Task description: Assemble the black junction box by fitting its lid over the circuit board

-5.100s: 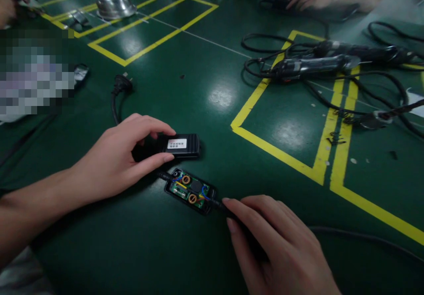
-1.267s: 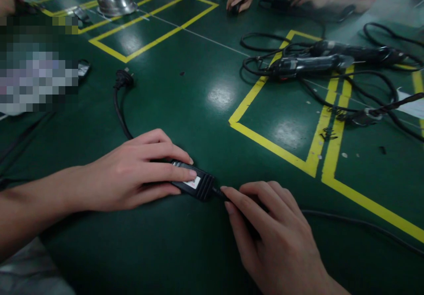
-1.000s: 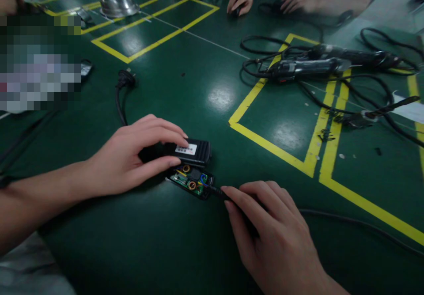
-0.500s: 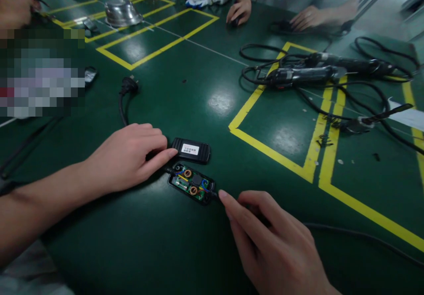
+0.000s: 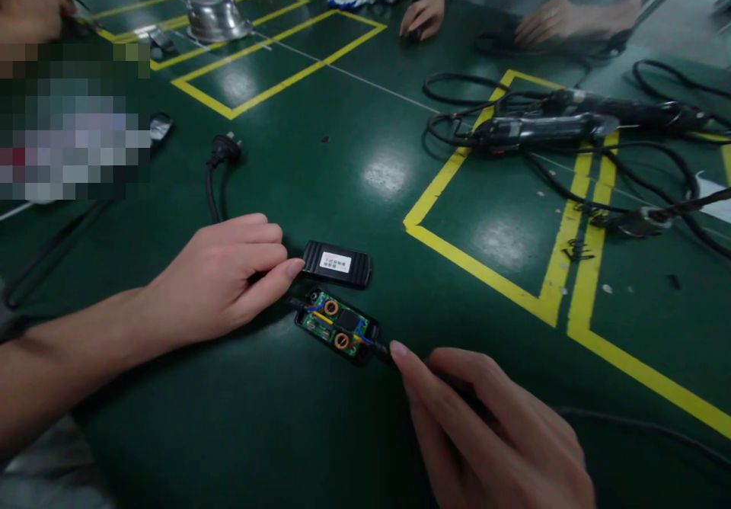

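A small black case [image 5: 336, 326] lies open on the green table, showing a green circuit board with copper coils and blue and yellow wires. Just behind it is a ribbed black cover [image 5: 343, 264] with a white label. My left hand [image 5: 240, 273] is closed at the left ends of the case and cover; what its fingers hold is hidden. My right hand [image 5: 485, 417] pinches the black cable at the case's right end. That cable [image 5: 628, 421] runs on to the right.
A black plug [image 5: 225, 149] stands behind my left hand. Black electric screwdrivers [image 5: 542, 132] with looping cables lie at the right. Farther back are a metal bowl [image 5: 217, 17] and a person's hands [image 5: 422, 20].
My right hand has moved slightly right and toward me, with more of the cable showing by the case. My left hand has hardly moved. The view has shifted a little.
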The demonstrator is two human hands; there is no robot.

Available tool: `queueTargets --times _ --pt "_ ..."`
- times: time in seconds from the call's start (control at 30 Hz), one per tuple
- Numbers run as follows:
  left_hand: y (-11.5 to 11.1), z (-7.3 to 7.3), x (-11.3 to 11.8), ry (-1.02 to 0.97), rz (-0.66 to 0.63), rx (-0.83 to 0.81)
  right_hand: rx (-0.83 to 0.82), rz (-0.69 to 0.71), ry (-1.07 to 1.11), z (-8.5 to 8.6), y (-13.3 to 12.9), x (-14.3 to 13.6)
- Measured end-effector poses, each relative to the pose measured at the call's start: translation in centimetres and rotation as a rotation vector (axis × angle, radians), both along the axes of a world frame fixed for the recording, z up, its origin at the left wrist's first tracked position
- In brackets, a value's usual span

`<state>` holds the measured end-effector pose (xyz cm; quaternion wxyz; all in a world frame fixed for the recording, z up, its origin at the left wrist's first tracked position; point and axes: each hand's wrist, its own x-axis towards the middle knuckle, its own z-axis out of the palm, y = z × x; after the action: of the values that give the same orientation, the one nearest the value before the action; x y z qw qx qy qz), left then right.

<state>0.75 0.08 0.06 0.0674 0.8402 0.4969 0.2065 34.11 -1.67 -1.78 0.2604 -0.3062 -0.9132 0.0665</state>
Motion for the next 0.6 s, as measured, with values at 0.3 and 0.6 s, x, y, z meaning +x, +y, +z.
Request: queueTargets --times 0.3,0.6 --pt "0.0 -0.6 -0.1 -0.068 0.002 -0.027 -0.066 0.015 -0.013 -0.4 0.3 -0.3" --pt "1.0 -0.7 -0.7 -0.195 0.095 -0.101 -0.045 0.008 0.023 0.2 0.9 -0.9"
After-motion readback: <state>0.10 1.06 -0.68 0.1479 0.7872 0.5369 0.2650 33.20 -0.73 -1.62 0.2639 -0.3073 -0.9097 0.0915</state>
